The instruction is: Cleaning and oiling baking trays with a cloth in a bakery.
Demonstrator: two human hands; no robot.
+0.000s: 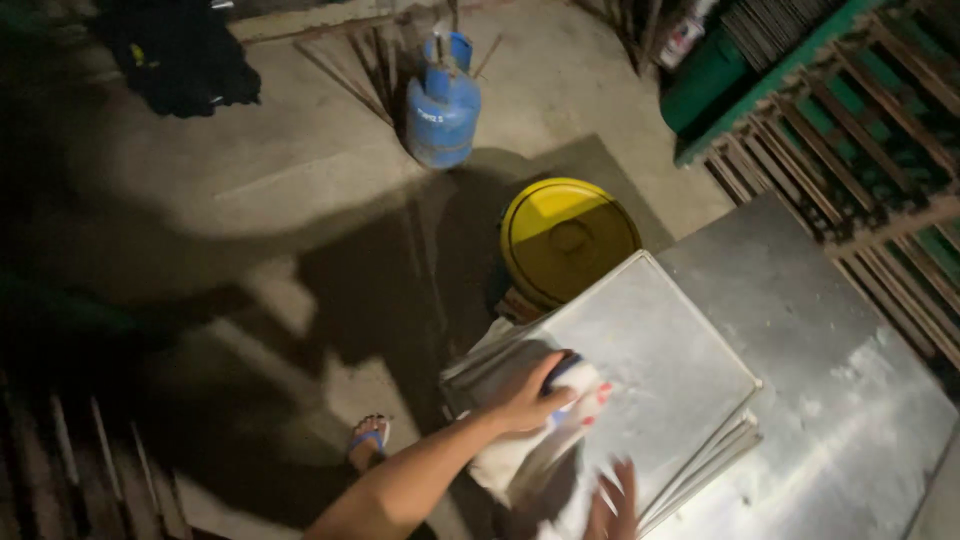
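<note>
On the top flat grey metal tray of a stack, I am pressing a white cloth with red and blue marks, my left hand gripping it closed, while my right hand is resting open-fingered just beside it.
</note>
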